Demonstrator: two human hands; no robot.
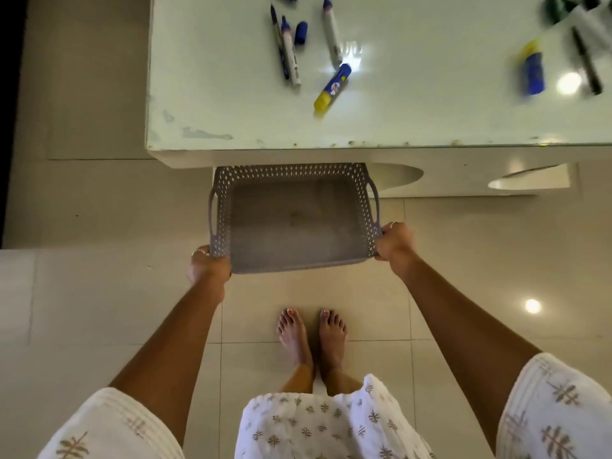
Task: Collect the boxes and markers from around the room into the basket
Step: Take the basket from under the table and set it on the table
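I hold an empty grey perforated basket [293, 217] below the near edge of a white table [397, 120]. My left hand [207, 263] grips its near left corner and my right hand [394, 241] grips its near right corner. On the table lie several markers: a blue-capped pair [287, 51], a loose blue cap [300, 33], another white marker [332, 31], a black marker [587, 62]. A blue and yellow stick [332, 87] lies near the middle, a similar blurred one [531, 71] to the right. No boxes are visible.
The table's front edge [331, 147] is chipped, with curved cut-outs [400, 175] beneath it. My bare feet [311, 332] stand on beige floor tiles. A dark green blurred object [563, 6] sits at the table's far right. A dark wall strip [10, 111] runs along the left.
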